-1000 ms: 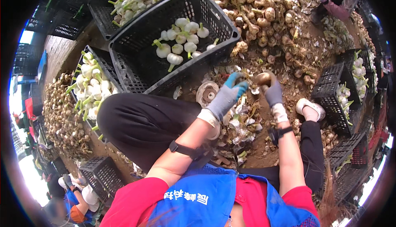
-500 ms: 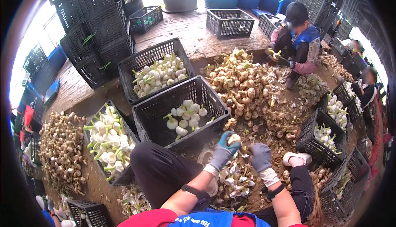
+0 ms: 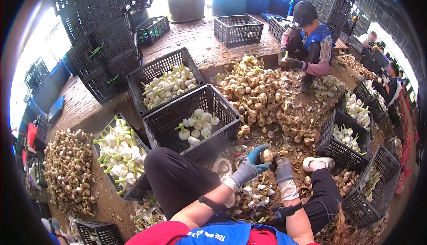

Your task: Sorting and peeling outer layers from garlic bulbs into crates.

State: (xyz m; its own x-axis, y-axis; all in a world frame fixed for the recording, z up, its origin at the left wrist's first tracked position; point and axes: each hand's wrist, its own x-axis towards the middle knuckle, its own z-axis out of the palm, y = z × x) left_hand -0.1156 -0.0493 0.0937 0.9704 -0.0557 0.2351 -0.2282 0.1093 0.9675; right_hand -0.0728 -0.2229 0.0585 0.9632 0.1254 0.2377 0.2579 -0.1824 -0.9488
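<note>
My left hand (image 3: pixel 251 167), in a grey and teal glove, is closed around a garlic bulb (image 3: pixel 267 156) with brownish skin, held above the ground between my knees. Close against the bulb's right side is my right hand (image 3: pixel 283 170), in a grey glove with its fingers curled. Whether those fingers grip the bulb's stem or a loose bit of skin is hidden. Below both hands lie peeled garlic skins (image 3: pixel 255 194). Just beyond my left knee stands a black crate (image 3: pixel 195 149) with several clean white garlic bulbs (image 3: pixel 200 124) in it.
A heap of unpeeled garlic (image 3: pixel 255 89) lies ahead, with a co-worker (image 3: pixel 309 44) crouching behind it. Filled crates stand left (image 3: pixel 142 187) and right (image 3: pixel 327 145). Another garlic heap (image 3: pixel 69 169) lies far left, near stacked black crates (image 3: pixel 98 36).
My hands have come closer together, and the bulb in my left hand now shows a browner side. The co-worker's hands have shifted around a bulb. The whole view has swung slightly.
</note>
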